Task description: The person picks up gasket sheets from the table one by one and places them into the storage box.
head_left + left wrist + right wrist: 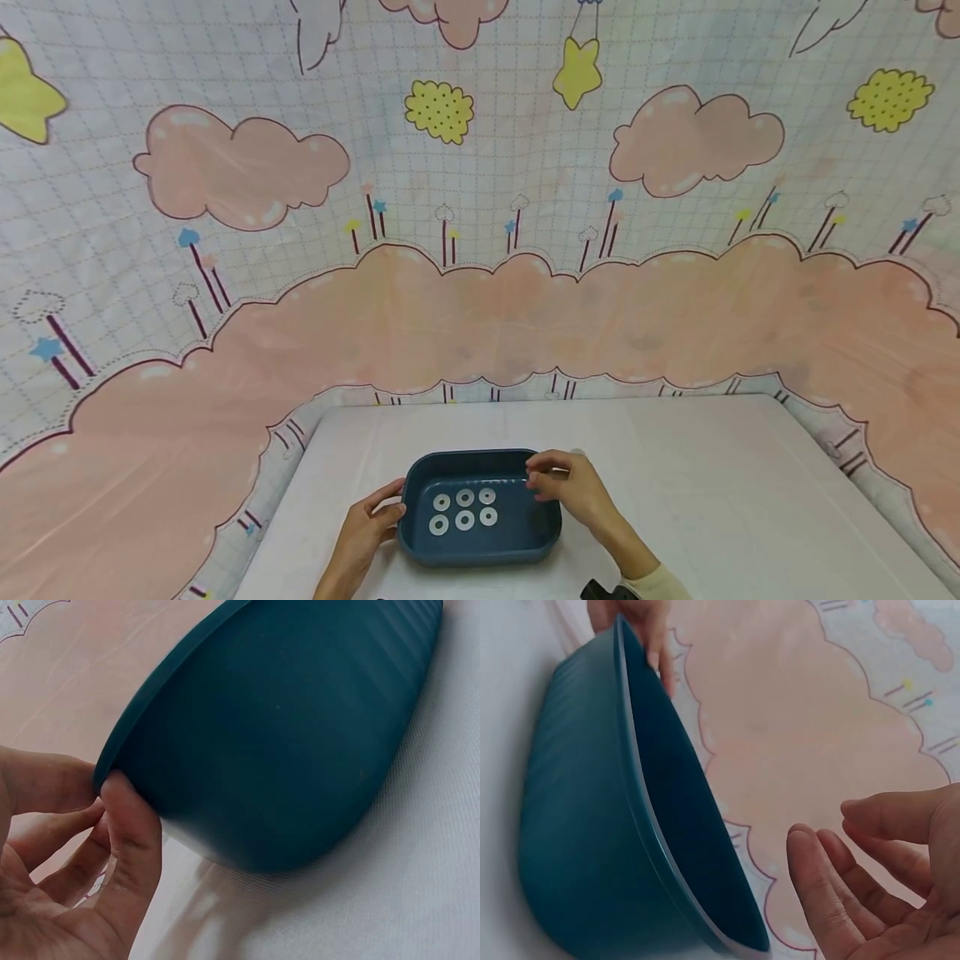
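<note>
Nearest to us, our left hand (365, 527) rests against the left rim of the dark teal tray (540, 533), which sits on the near middle of the white table (712, 483); the left wrist view shows what the head view cannot, the thumb (131, 825) pressed to the rim edge while the other fingers lie loosely bent, closed round nothing. That view also shows the tray's matte outer wall, faintly ribbed and rounded like a tub, and the fine weave of the table cover. Our right hand (573, 487) hovers over the tray's far right corner; from the right wrist its fingers (832, 892) are relaxed and apart from the rim, holding nothing. Only the head view looks into the tray, where six flat white rings (464, 510) lie in two rows of three on the smooth floor. Beyond the table hangs a soft printed backdrop (480, 250) with pink clouds, yellow stars and a pale grid.
</note>
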### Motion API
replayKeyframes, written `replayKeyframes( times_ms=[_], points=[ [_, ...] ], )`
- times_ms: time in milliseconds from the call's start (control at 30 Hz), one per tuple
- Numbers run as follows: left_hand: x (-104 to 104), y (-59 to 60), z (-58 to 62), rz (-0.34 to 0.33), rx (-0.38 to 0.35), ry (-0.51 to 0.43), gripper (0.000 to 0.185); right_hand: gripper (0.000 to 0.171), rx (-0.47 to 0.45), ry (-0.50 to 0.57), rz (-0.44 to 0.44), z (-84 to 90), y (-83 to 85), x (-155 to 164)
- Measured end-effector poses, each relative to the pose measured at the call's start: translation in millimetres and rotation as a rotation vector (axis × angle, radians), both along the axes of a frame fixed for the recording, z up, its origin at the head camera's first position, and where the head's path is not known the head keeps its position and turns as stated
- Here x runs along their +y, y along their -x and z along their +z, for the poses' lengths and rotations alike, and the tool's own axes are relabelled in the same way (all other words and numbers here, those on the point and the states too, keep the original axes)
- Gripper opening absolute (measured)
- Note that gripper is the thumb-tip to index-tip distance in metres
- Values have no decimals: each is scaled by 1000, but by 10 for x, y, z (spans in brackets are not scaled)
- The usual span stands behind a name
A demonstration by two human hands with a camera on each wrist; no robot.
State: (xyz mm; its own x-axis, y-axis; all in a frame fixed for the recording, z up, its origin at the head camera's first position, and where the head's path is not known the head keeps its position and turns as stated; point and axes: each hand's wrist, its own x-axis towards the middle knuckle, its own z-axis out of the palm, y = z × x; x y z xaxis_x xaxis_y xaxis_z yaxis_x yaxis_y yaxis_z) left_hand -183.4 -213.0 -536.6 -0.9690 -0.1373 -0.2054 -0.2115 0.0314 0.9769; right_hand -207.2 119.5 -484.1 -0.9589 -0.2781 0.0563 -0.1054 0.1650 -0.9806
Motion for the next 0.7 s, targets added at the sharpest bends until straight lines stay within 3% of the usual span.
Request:
replayKeyframes(
  times_ms=[300, 700],
  points=[
    [7, -1, -5, 1, -4, 6, 49, 27, 22, 2, -86, 8, 42, 237],
    [-8, 10, -17, -1, 1, -10, 49, 22, 21, -125, -250, -109, 161, 579]
  ],
)
